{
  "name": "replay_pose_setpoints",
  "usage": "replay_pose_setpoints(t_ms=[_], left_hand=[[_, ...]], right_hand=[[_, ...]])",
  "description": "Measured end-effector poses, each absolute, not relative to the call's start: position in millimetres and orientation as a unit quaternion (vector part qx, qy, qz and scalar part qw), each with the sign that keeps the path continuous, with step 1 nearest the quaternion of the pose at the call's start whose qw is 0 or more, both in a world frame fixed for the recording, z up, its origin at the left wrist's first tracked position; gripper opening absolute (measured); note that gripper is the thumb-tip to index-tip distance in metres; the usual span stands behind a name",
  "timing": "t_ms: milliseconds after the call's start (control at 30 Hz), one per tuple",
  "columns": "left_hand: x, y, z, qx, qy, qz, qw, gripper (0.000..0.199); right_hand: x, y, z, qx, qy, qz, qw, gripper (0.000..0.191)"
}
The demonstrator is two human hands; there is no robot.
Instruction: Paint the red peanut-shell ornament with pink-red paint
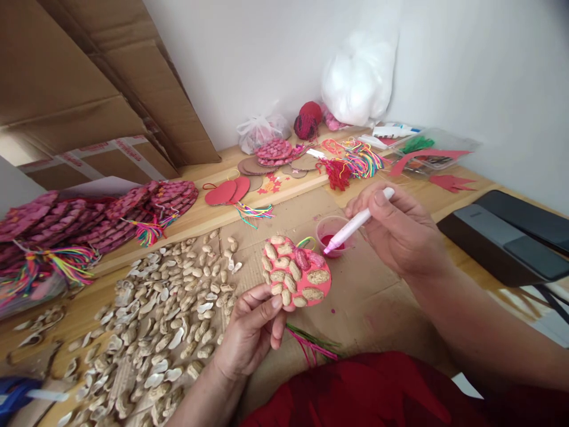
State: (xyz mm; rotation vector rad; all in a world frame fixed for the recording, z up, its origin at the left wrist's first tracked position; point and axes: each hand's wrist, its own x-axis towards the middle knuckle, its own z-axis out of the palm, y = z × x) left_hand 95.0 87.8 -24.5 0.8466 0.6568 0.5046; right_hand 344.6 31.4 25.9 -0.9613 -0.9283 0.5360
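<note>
Right hand (402,228) gripping a white pen (359,222), pink tip by the clear plastic cup (349,244) of magenta liquid; contact unclear. Left hand (253,323) pinching the lower edge of a red disc (304,282), held above the cardboard sheet (368,284), left of the cup. Unshelled peanuts cover the disc, two pink, others tan. Loose peanut shells (176,338) at left. Writing: red print on the carton's tape (128,149), illegible; lettering on the white tube (393,131), too small to read.
</note>
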Motion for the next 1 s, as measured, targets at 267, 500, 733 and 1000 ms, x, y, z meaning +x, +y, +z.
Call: replay_pose_setpoints(t_ms=[267,500,733,1000], left_hand=[[95.5,87.5,-23.4,0.397,0.306,0.235,0.833,0.023],[95.2,87.5,-22.9,0.389,0.304,0.233,0.838,0.021],[94.9,87.5,-22.5,0.394,0.305,0.23,0.836,0.024],[94.6,88.2,-27.5,0.398,0.287,0.231,0.84,0.022]], right_hand=[[344.6,29.4,28.2,-0.43,-0.446,0.255,0.742,0.024],[345.7,28.8,27.5,-0.422,-0.448,0.251,0.747,0.021],[344.9,28.9,27.7,-0.425,-0.453,0.24,0.746,0.021],[348.6,30.0,25.7,-0.418,-0.454,0.24,0.749,0.021]])
